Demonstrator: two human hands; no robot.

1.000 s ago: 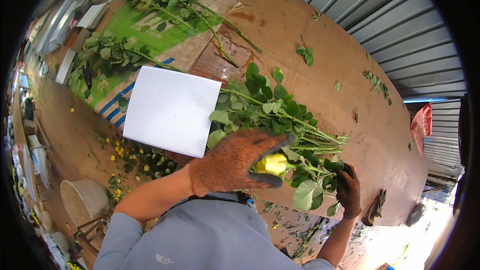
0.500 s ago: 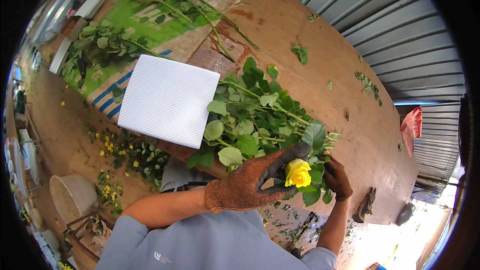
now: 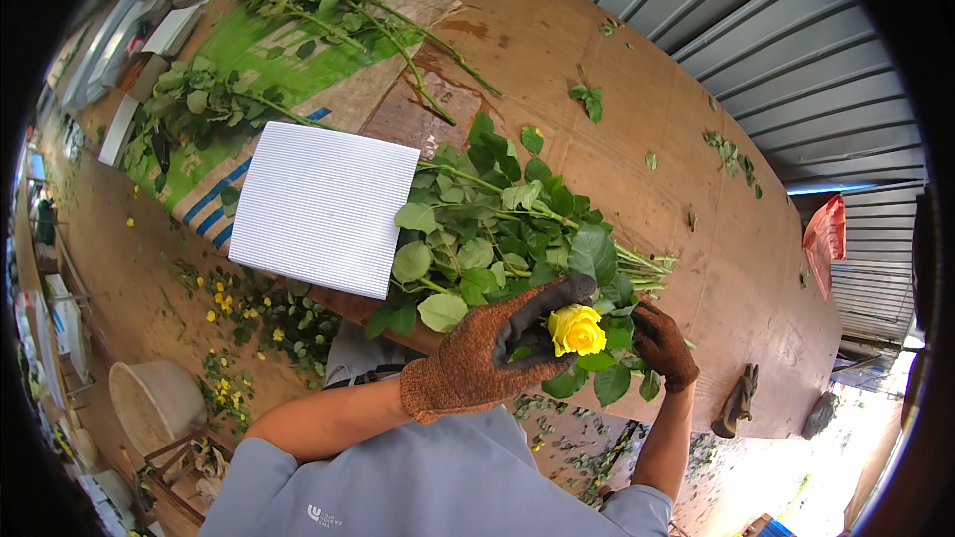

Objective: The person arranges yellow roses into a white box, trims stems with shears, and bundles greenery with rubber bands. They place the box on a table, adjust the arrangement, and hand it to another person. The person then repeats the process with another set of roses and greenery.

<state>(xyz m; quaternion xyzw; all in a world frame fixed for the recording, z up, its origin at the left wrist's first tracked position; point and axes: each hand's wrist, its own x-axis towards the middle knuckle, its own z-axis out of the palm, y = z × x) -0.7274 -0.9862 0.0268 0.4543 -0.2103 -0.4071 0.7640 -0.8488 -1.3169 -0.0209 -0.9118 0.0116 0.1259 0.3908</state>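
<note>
Yel rose turned to cam, L fingers round it, wht shirt logo

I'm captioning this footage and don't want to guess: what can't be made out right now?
All in the head view:
Right hand: fingertips mostly hidden by rose leaves.
Yellow rose: stem largely hidden by those leaves.
White corrugated sheet: covers whatever lies beneath.
Dark lump near the table's right end: too small to identify.

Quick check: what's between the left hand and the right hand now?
In the head view, the yellow rose and green leaves lie between the left hand and the right hand; the stretch isn't bare.
</note>
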